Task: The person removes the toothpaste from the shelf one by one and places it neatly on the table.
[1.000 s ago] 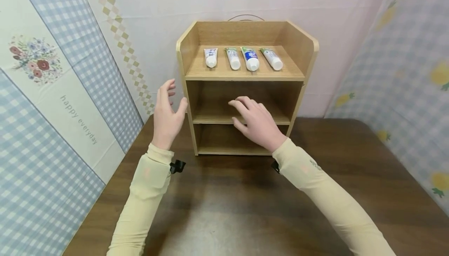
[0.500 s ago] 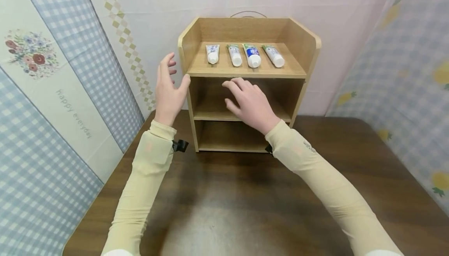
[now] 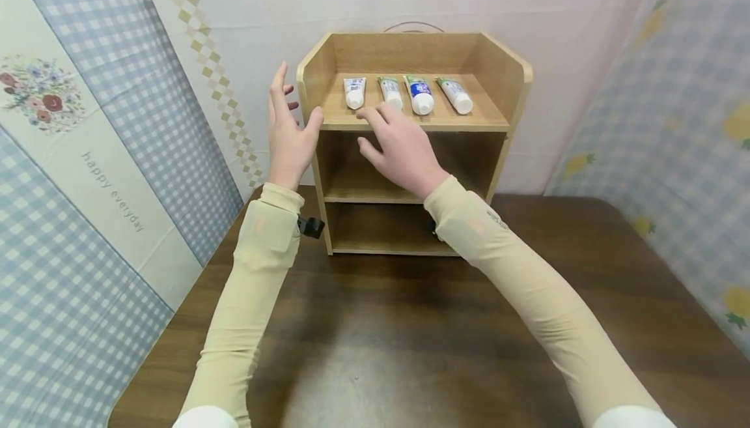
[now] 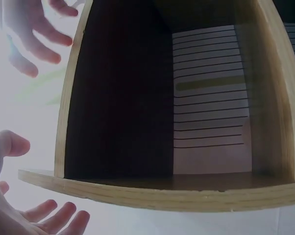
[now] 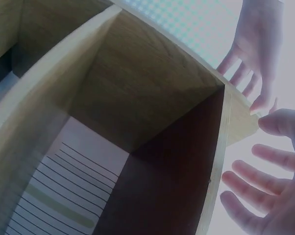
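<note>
Several toothpaste-like tubes lie in a row on the top board of a wooden shelf unit [image 3: 410, 128], caps toward me. From the left come a white tube [image 3: 354, 94], a white-and-green tube [image 3: 389, 89], a tube with a blue label [image 3: 419, 94] and another white-and-green tube [image 3: 455, 96]. My left hand [image 3: 291, 133] is beside the unit's left side panel, fingers apart, holding nothing. Loosely bent and empty, my right hand [image 3: 403, 146] is in front of the top board's edge, its fingertips overlapping the area just below the two left tubes. Both wrist views show bare fingers [image 5: 255, 176] near the boards.
Below the top board the unit has two compartments [image 3: 398, 226]. It stands on a dark brown table [image 3: 363, 324]. Patterned cloth hangs on the left [image 3: 99, 174], at the back [image 3: 252, 4] and on the right [image 3: 662, 109].
Both hands have risen and moved forward to the unit. The right hand has also shifted left, from the middle compartment up to the top board's edge. The tubes have stayed in place.
</note>
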Demonstrator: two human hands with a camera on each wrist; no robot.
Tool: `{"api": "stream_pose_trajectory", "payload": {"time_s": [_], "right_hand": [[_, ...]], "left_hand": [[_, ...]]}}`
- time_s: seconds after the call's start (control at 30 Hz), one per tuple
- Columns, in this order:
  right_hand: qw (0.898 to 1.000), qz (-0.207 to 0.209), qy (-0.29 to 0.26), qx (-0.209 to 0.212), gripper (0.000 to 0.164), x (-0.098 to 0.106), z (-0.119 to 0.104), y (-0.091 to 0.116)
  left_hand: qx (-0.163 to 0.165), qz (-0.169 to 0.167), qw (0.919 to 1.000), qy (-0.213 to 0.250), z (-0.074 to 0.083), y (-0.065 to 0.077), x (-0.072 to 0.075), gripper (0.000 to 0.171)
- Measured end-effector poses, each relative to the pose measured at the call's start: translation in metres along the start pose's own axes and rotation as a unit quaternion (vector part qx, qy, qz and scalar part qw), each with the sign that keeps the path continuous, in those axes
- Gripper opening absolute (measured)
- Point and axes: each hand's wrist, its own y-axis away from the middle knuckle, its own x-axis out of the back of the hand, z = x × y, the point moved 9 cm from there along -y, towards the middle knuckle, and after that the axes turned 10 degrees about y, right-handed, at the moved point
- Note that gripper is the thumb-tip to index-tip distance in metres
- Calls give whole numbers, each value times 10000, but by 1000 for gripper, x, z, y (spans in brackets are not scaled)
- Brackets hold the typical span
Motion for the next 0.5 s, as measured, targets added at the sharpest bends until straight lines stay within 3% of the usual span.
{"api": "stream_pose_trajectory", "payload": {"time_s": [0.27,0.5], "right_hand": [[9992,-357,-123,-98,37,-9,4,-25],[9959,-834,-264,-228,39,-26,9,-37]], "left_hand": [[-59,-96,9997,-231,-4,-13,-3,74],[93,-72,9999,-109,-14,-16,-3,75]]}}
